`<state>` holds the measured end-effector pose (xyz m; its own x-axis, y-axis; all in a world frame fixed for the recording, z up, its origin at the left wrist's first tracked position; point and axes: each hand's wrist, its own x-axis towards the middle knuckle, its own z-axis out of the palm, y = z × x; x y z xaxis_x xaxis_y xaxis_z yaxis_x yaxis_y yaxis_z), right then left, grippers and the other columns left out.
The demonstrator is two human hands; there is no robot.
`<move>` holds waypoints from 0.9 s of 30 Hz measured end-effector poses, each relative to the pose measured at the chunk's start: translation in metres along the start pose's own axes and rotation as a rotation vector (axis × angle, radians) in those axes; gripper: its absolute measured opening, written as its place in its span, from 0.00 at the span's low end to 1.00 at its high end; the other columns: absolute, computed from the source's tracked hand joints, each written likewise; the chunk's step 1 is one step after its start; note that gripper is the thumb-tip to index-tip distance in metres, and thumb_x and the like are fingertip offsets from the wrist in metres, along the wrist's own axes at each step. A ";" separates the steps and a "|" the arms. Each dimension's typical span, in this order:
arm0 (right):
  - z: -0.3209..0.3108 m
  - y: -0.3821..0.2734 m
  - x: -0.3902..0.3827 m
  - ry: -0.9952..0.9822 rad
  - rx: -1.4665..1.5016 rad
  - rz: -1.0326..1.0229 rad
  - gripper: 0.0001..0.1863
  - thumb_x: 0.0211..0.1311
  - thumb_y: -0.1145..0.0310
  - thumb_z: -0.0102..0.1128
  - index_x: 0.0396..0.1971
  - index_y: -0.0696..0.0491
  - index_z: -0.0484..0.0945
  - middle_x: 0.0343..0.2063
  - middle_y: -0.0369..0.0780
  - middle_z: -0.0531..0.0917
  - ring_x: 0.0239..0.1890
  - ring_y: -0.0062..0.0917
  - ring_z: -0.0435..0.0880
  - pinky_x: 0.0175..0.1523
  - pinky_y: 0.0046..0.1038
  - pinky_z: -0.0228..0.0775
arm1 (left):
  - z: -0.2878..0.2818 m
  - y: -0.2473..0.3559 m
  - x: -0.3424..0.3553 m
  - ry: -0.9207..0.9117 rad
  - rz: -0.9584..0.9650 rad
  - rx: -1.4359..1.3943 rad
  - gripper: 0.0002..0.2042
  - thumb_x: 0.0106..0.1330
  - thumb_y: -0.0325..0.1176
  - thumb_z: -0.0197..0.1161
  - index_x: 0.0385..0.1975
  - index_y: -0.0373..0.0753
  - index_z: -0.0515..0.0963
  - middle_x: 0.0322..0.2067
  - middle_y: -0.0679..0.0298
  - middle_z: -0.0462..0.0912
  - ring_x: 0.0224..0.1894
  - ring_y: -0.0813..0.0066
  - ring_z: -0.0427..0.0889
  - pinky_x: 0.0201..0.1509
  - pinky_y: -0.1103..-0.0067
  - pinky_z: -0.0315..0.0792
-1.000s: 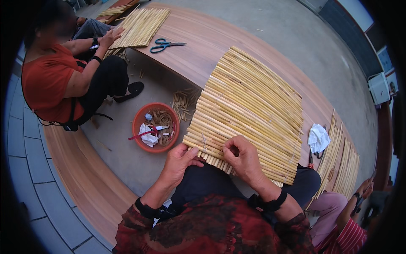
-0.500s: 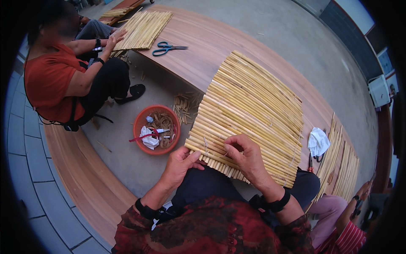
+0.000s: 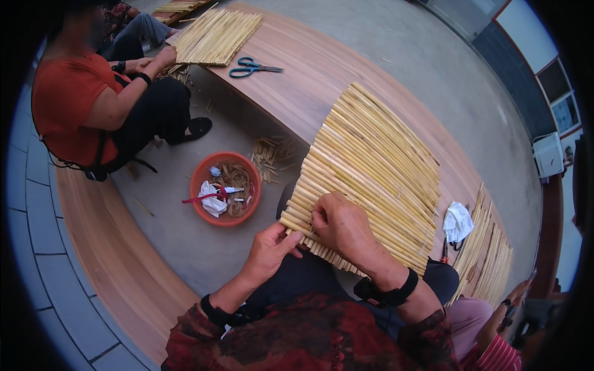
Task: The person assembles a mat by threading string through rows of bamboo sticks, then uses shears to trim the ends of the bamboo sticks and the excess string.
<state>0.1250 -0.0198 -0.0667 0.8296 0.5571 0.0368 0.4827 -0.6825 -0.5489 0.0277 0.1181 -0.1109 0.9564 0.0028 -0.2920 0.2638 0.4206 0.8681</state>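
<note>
Worktop (image 3: pixel 297 68): wood-grained, beneath the mat's far side.
Co-worker in orange (image 3: pixel 71 93): hands now drawn back off the second mat (image 3: pixel 219 34) to its edge.
Reed mat (image 3: pixel 374 167): slants across the worktop's near edge onto the lap.
Right hand (image 3: pixel 346 226): shifted closer to the left; fingers curled, can't tell what they pinch.
Left hand (image 3: pixel 270 252): pinches the mat's near-left corner.

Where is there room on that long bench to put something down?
On the long brown wooden bench, between the blue-handled metal scissors and the ribbed yellow-stalk mat. A thin bare strip also runs past the mat's far edge. It's crowded at the bench's right end: a crumpled white cloth and long yellow stalks.
</note>
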 end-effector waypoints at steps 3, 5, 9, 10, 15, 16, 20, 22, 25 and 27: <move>-0.005 0.003 0.004 -0.059 0.179 0.106 0.04 0.48 0.72 0.56 0.22 0.57 0.73 0.21 0.45 0.77 0.24 0.38 0.77 0.29 0.34 0.69 | 0.000 -0.002 0.000 0.015 0.004 0.020 0.11 0.65 0.30 0.53 0.43 0.30 0.71 0.35 0.62 0.77 0.32 0.77 0.78 0.31 0.82 0.76; -0.010 0.009 0.007 -0.093 0.425 0.193 0.05 0.50 0.72 0.55 0.23 0.59 0.74 0.17 0.42 0.76 0.21 0.28 0.76 0.29 0.27 0.68 | 0.000 -0.002 0.001 0.011 -0.002 0.009 0.11 0.65 0.30 0.53 0.43 0.30 0.71 0.35 0.61 0.77 0.32 0.77 0.78 0.31 0.82 0.75; -0.014 0.025 0.007 -0.160 0.741 0.464 0.04 0.55 0.73 0.54 0.27 0.59 0.74 0.18 0.33 0.74 0.23 0.13 0.70 0.29 0.17 0.65 | 0.000 -0.004 -0.001 -0.015 -0.006 -0.034 0.13 0.66 0.33 0.52 0.46 0.32 0.70 0.36 0.64 0.78 0.34 0.80 0.77 0.32 0.85 0.73; -0.012 0.026 0.004 -0.160 0.744 0.467 0.04 0.55 0.73 0.54 0.27 0.59 0.74 0.18 0.33 0.74 0.23 0.13 0.70 0.29 0.17 0.65 | 0.000 -0.004 -0.001 -0.015 -0.010 -0.032 0.13 0.66 0.33 0.52 0.46 0.32 0.70 0.36 0.64 0.78 0.34 0.80 0.77 0.32 0.85 0.73; -0.017 0.017 -0.019 -0.091 0.533 -0.004 0.06 0.53 0.76 0.58 0.32 0.55 0.76 0.25 0.38 0.74 0.27 0.25 0.75 0.32 0.24 0.68 | 0.000 -0.004 -0.003 -0.017 -0.047 -0.044 0.14 0.66 0.34 0.52 0.46 0.32 0.69 0.37 0.63 0.77 0.36 0.78 0.78 0.34 0.83 0.74; -0.018 0.016 -0.022 -0.077 0.346 -0.174 0.07 0.51 0.76 0.59 0.32 0.54 0.76 0.25 0.40 0.74 0.28 0.30 0.76 0.32 0.26 0.69 | -0.001 -0.004 -0.003 -0.020 -0.050 -0.040 0.14 0.66 0.34 0.52 0.46 0.32 0.69 0.37 0.63 0.77 0.36 0.78 0.78 0.34 0.83 0.74; -0.021 0.006 -0.031 -0.082 0.260 -0.090 0.07 0.48 0.74 0.61 0.29 0.53 0.76 0.25 0.42 0.74 0.30 0.37 0.76 0.35 0.32 0.69 | -0.001 -0.004 -0.004 0.000 -0.072 -0.084 0.14 0.66 0.34 0.53 0.46 0.32 0.70 0.38 0.61 0.77 0.36 0.76 0.78 0.35 0.82 0.74; -0.016 0.006 -0.033 -0.048 0.271 -0.092 0.06 0.48 0.73 0.61 0.29 0.53 0.76 0.24 0.42 0.75 0.31 0.37 0.76 0.35 0.33 0.69 | 0.000 -0.004 -0.004 0.009 -0.082 -0.101 0.14 0.66 0.34 0.53 0.45 0.31 0.70 0.38 0.61 0.77 0.36 0.76 0.78 0.35 0.82 0.74; -0.011 -0.001 -0.033 0.006 0.293 -0.091 0.05 0.48 0.72 0.61 0.27 0.53 0.76 0.23 0.42 0.75 0.31 0.37 0.76 0.35 0.34 0.69 | 0.000 -0.003 -0.005 0.006 -0.084 -0.110 0.14 0.65 0.34 0.53 0.45 0.32 0.70 0.38 0.61 0.77 0.36 0.75 0.78 0.35 0.82 0.74; -0.009 -0.006 -0.031 0.028 0.304 -0.092 0.05 0.48 0.72 0.60 0.27 0.53 0.76 0.23 0.42 0.75 0.31 0.37 0.76 0.34 0.34 0.69 | 0.001 -0.004 -0.005 0.006 -0.062 -0.078 0.14 0.66 0.35 0.53 0.45 0.32 0.70 0.38 0.62 0.77 0.35 0.76 0.78 0.35 0.82 0.74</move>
<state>0.0991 -0.0372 -0.0567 0.7958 0.5937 0.1189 0.4537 -0.4547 -0.7665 0.0216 0.1160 -0.1123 0.9377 -0.0204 -0.3468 0.3118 0.4898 0.8142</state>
